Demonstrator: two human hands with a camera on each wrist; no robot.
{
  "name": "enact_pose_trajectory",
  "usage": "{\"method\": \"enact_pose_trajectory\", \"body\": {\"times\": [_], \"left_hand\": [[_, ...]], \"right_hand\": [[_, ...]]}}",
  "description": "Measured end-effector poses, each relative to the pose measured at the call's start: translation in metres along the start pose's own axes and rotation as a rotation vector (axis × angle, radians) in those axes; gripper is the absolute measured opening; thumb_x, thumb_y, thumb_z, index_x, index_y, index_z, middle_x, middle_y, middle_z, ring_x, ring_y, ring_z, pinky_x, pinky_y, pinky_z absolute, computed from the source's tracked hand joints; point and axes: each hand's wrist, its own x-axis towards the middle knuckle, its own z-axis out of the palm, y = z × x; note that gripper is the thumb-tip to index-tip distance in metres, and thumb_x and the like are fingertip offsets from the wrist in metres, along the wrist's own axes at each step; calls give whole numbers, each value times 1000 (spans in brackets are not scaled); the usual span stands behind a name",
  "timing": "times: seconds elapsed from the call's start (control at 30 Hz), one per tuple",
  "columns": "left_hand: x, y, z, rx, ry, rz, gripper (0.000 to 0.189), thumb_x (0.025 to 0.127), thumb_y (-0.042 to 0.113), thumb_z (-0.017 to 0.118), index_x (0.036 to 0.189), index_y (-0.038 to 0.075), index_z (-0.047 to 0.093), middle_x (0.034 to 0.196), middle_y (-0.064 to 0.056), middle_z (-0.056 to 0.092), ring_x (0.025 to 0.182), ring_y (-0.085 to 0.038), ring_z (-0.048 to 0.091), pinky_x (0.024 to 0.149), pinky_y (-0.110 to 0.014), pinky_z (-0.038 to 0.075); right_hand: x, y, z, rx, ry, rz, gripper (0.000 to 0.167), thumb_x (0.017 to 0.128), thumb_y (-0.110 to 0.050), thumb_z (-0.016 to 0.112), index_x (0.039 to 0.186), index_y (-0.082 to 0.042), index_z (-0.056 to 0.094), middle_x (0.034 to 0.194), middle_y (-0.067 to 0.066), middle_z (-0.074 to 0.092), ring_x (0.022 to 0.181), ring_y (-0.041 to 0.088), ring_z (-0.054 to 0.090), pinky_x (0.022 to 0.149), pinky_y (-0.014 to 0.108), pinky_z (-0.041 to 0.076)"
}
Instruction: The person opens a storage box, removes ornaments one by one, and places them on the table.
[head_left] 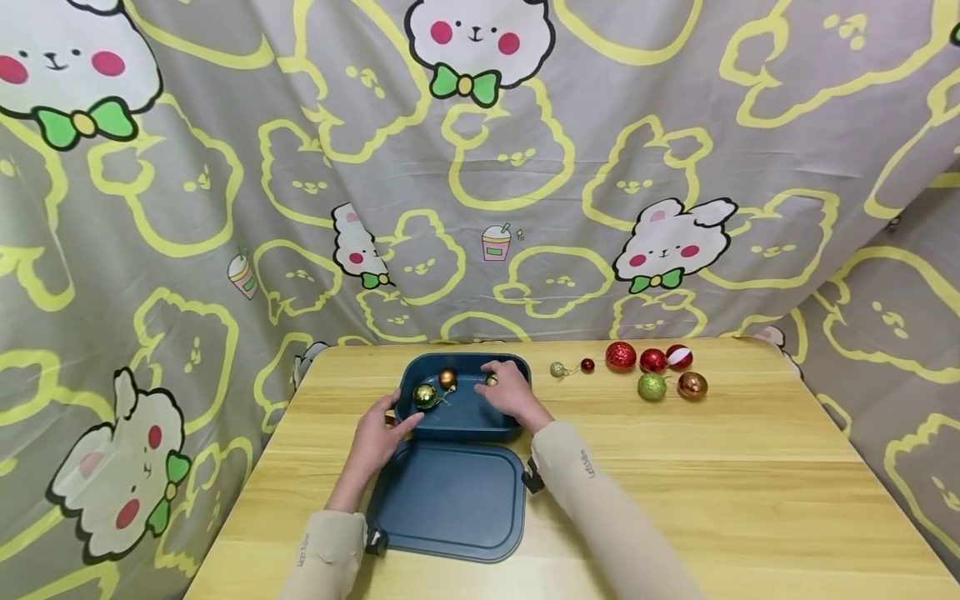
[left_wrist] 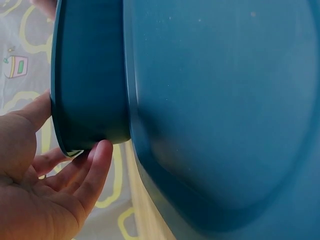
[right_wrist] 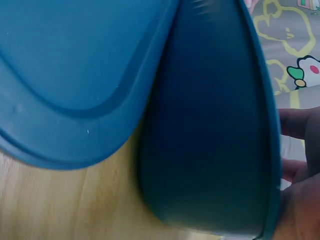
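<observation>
At right fingertips [head_left: 487, 366], bauble [head_left: 492, 380], in box [head_left: 461, 432]

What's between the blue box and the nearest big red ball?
A small gold ball, then a small red ball, seen in the head view.

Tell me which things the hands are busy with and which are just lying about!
In the job:
blue box, left hand at its corner
right hand, by a half-hidden ball
gold ball and copper ball, inside the box

Lying about untouched (may belong too):
blue lid, beside the box
green ball, brown ball, striped ball and others, on the table
</observation>
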Motion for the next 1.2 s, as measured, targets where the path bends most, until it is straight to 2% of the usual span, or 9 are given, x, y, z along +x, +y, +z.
{"method": "enact_pose_trajectory", "body": {"times": [0.1,0.33,0.6,0.83,1.07,1.2], "left_hand": [[0,0,0,-3,0,3,74,97,39,74,155,3,45,148,-23,55,103,-29,63,81,-37,62],[0,0,0,-9,2,7,75,97,40,74,155,3,45,148,-22,56,101,-28,63,80,-37,62],[0,-1,1,-11,-1,9,76,96,42,74,155,4,45,148,-22,55,102,-28,64,81,-38,63],[0,-1,1,-11,-6,8,76,96,41,74,156,3,45,149,-22,55,103,-29,64,81,-37,63],[0,-1,0,-12,-2,13,76,96,41,74,155,3,45,149,-22,55,102,-29,64,80,-37,63],[-1,-2,0,-9,-2,9,76,97,41,73,156,4,45,149,-22,55,102,-29,64,81,-38,63]], "right_hand": [[2,2,4,-33,2,-11,46,102,-24,67,143,-5,59,148,21,47,134,38,49,108,54,47],[3,3,8,-172,13,-111,34,95,-12,74,128,-2,70,128,20,62,115,35,59,97,50,53],[5,5,10,-256,2,-140,37,90,-8,79,126,-2,72,123,16,68,117,35,60,102,50,51],[4,6,11,-207,7,-126,36,94,-12,77,129,-4,70,128,15,67,122,34,59,103,50,51],[1,3,7,-123,21,-145,34,95,-12,76,128,-6,70,124,14,65,110,30,61,92,47,54],[1,1,5,-85,17,-147,36,96,-13,75,131,-6,69,124,14,63,109,29,62,92,46,55]]}}
